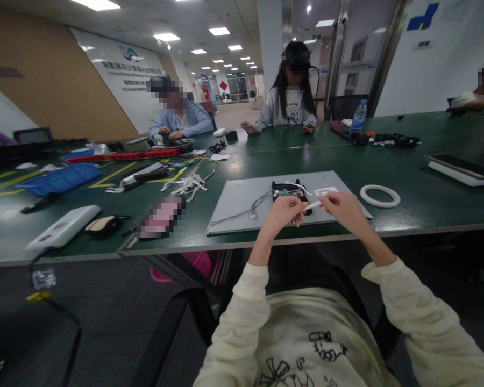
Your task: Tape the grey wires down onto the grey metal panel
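Between my two hands a short white strip (312,205) is held over the near part of a flat grey panel (242,196). My left hand (287,210) pinches the strip's left end, and the fingers of my right hand (339,207) close on its right end. Behind my left hand, a black bracket with a circuit board (284,189) lies on the panel, partly hidden by the fingers. Grey cables (260,202) run from it toward the panel's left edge. A white label (326,191) shows just beyond my right hand.
Right of the panel lies a white tape roll (379,196). To the left are a phone (161,217), white strip scraps (189,184), a white power bank (64,227) and a blue tray (60,179). Two people sit across the green table (266,153); another is at far right.
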